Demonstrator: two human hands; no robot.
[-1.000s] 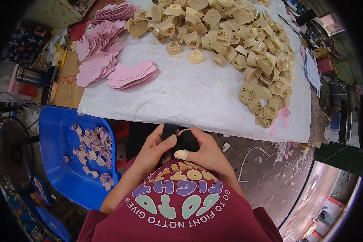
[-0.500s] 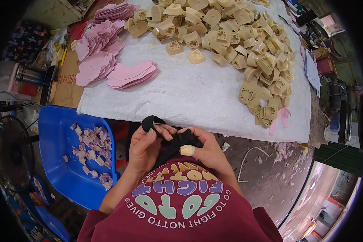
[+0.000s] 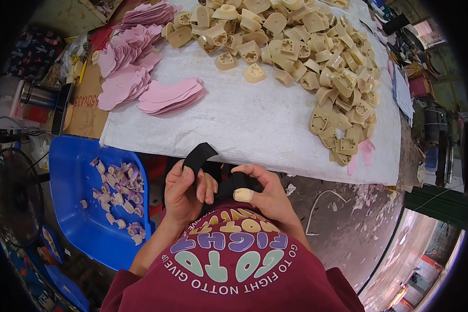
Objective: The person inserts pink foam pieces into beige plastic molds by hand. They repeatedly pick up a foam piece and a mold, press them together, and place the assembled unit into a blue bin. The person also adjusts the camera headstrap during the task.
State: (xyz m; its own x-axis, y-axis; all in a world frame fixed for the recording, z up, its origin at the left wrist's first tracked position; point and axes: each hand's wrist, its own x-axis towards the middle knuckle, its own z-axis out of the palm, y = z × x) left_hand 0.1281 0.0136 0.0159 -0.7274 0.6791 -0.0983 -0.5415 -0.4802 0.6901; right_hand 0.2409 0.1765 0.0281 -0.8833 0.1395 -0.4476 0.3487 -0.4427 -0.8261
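Observation:
A wide black strap (image 3: 199, 155) rises from between the thumb and fingers of my left hand (image 3: 184, 188), its free end bent toward the table edge. Lower down, my right hand (image 3: 265, 188) pinches a folded black piece (image 3: 239, 182) between thumb and fingers. That thumb has a beige wrap round its tip. More black material lies in my lap between the hands; whether it all joins into one strap I cannot tell. Both hands are close to my body, just below the near edge of the white-covered table (image 3: 234, 125).
Beige shoe-heel-shaped plastic pieces (image 3: 296, 47) lie heaped over the table's far and right side. Pink cut sheets (image 3: 171, 96) are stacked at left. A blue bin (image 3: 73, 208) with several purple-and-cream pieces (image 3: 120, 192) stands left of me, beside a black fan (image 3: 16, 197).
The black strap's end in my left hand has swung up and straightened from a curl. My left fingers have drawn back from the right hand, which stays nearly in place.

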